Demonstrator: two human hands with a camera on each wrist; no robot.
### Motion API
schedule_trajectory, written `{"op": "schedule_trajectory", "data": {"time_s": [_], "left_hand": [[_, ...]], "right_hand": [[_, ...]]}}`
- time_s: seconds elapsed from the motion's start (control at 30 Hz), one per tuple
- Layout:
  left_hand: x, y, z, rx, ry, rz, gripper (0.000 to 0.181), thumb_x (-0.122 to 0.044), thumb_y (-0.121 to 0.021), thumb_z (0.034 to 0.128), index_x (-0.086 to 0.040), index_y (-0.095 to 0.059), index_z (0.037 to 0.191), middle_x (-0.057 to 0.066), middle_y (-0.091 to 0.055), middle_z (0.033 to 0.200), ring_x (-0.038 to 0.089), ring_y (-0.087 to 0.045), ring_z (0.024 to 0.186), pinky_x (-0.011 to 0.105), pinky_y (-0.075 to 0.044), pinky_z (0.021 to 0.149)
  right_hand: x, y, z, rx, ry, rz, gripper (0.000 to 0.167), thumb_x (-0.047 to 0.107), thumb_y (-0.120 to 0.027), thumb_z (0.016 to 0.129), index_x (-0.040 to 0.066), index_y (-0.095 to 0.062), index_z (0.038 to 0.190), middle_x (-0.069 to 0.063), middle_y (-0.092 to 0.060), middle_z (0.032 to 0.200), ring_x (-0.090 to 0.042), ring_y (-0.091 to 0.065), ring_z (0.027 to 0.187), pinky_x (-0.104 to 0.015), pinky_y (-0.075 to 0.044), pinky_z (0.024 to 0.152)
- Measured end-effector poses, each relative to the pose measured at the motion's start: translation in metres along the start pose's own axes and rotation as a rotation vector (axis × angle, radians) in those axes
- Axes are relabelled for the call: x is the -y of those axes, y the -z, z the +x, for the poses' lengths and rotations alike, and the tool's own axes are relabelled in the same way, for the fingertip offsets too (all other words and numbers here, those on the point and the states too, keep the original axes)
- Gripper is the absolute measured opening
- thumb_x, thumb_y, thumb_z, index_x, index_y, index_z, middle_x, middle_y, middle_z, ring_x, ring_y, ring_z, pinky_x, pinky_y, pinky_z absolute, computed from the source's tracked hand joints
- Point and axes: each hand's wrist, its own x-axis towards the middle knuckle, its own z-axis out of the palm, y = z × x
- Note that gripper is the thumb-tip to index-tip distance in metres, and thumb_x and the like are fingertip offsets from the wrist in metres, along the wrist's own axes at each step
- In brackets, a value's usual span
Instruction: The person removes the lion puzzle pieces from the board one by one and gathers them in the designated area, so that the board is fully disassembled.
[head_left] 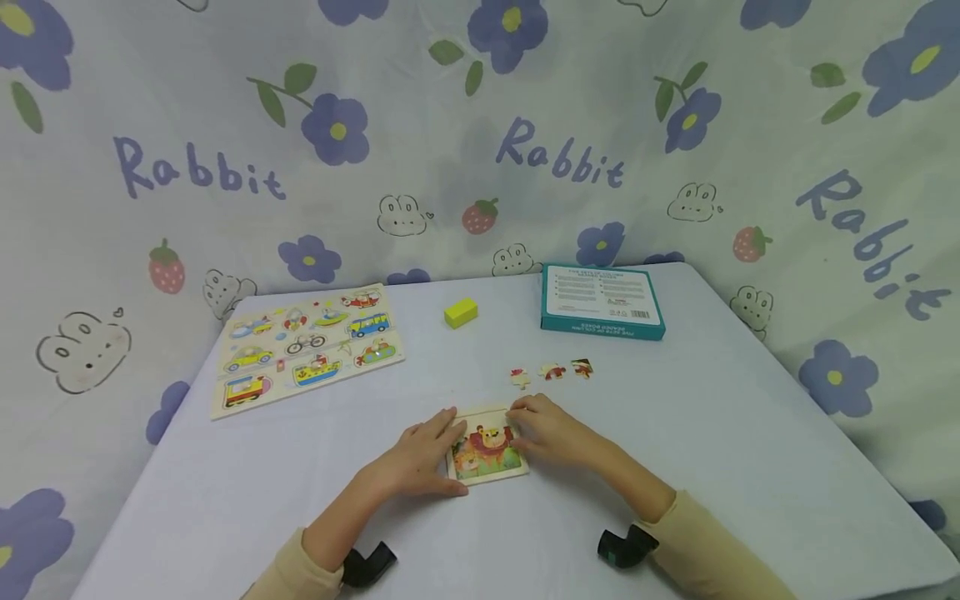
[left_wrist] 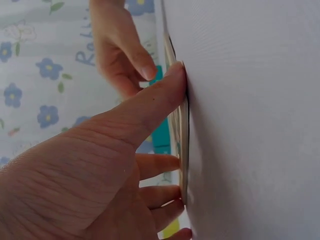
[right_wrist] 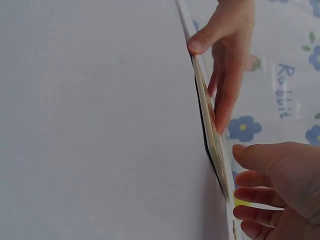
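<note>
A small wooden jigsaw puzzle (head_left: pixel 487 446) with a lion picture lies flat on the table. My left hand (head_left: pixel 420 457) holds its left side, thumb at the near edge and fingers along the left and far parts. In the left wrist view, the left thumb (left_wrist: pixel 160 92) rests on the board's edge. My right hand (head_left: pixel 558 429) is at the puzzle's right side, fingers loosely bent over the far right corner. The right wrist view shows the right hand (right_wrist: pixel 280 185) with nothing visible in its fingers. Three loose puzzle pieces (head_left: pixel 552 372) lie beyond the board.
A larger wooden board of vehicle pictures (head_left: pixel 307 350) lies at the back left. A yellow block (head_left: pixel 461 313) sits at the back middle, and a teal box (head_left: pixel 603 302) at the back right. A patterned curtain (head_left: pixel 435 167) hangs behind the white table.
</note>
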Motion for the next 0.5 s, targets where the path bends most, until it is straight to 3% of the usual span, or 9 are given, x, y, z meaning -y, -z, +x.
{"op": "schedule_trajectory", "data": {"time_s": [0.2,0.5], "left_hand": [[0.000,-0.003,-0.002,0.004,-0.019,-0.032,0.088,-0.048,-0.071,0.0741,-0.005,-0.034,0.141,0.019,-0.019,0.148,0.035,-0.017,0.135,0.049,-0.025,0.104],[0.001,-0.004,-0.005,0.005,-0.016,-0.028,0.088,-0.049,-0.070,0.0742,-0.006,-0.034,0.142,0.018,-0.017,0.149,0.035,-0.016,0.136,0.049,-0.025,0.104]], "right_hand": [[0.008,-0.008,-0.001,0.031,-0.017,-0.005,0.036,0.027,-0.066,0.085,0.005,-0.061,0.113,-0.006,-0.053,0.116,-0.019,-0.046,0.105,-0.034,-0.042,0.090],[0.013,-0.011,-0.003,-0.005,-0.010,-0.046,0.037,0.030,-0.068,0.083,0.007,-0.063,0.111,-0.004,-0.054,0.114,-0.017,-0.048,0.100,-0.032,-0.043,0.085]]}}
